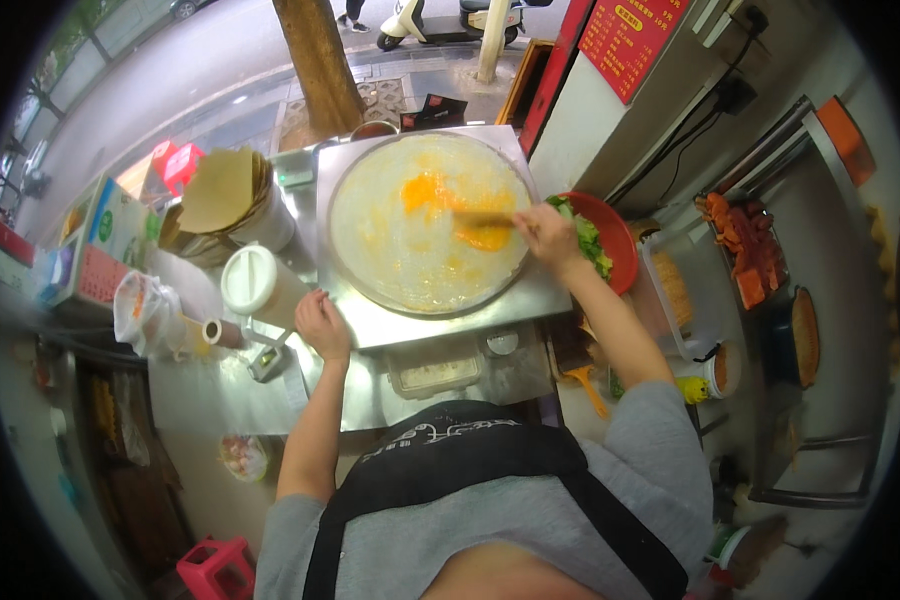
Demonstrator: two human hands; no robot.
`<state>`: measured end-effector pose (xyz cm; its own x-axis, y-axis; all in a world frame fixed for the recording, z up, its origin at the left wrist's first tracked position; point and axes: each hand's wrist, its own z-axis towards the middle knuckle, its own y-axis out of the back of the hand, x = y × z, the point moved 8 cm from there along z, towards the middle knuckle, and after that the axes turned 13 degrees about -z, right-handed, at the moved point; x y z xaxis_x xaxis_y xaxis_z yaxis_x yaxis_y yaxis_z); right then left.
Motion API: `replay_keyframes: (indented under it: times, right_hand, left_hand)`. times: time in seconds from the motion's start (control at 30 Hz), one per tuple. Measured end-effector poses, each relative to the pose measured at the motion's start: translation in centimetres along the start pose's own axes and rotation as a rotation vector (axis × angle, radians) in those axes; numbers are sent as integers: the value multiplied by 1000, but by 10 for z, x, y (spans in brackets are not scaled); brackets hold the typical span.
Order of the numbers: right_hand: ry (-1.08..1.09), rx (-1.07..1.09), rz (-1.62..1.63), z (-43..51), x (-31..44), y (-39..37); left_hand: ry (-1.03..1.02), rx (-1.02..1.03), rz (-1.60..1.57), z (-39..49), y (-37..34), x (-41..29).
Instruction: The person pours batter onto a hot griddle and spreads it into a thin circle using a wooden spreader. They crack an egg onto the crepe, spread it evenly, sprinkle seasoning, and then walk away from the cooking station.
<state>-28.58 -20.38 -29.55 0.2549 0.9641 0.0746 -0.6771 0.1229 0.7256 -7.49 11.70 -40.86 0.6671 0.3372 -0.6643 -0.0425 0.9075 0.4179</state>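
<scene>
My right hand (549, 235) is closed around the end of a wooden batter spreader (483, 218). Its blade lies over bright orange egg (424, 193) on a thin, pale crepe (390, 247) that covers the round griddle (436, 312). The egg is in wet patches near the crepe's middle, with thinner yellow streaks around them. On the left, my left hand (322, 327) rests at the front left edge of the steel griddle housing (375, 325), its fingers loosely curled beside a white-lidded container (249, 279). Whether it grips anything cannot be told.
Right of the griddle stand a red bowl (619, 241) with lettuce (592, 244) and a clear plastic tub (671, 289). An orange-handled tool (589, 391) lies below. Stacked brown paper bags (221, 191) and a plastic-lined container (146, 313) stand left. A red stool (217, 568) is on the floor.
</scene>
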Motion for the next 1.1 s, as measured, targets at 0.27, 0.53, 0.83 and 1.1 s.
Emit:
replay_keyframes:
  times: [0.27, 0.53, 0.83, 1.1]
  right_hand:
    - [215, 185, -95, 2, 64, -3]
    - [155, 173, -177, 18, 52, -5]
    - [-80, 295, 30, 29, 81, -16]
    - [-850, 603, 859, -28, 16, -77]
  left_hand:
    - [31, -31, 3, -1, 5, 3]
    - [56, -32, 42, -3, 4, 6]
    - [61, -51, 38, -4, 5, 10]
    - [81, -59, 13, -2, 6, 5]
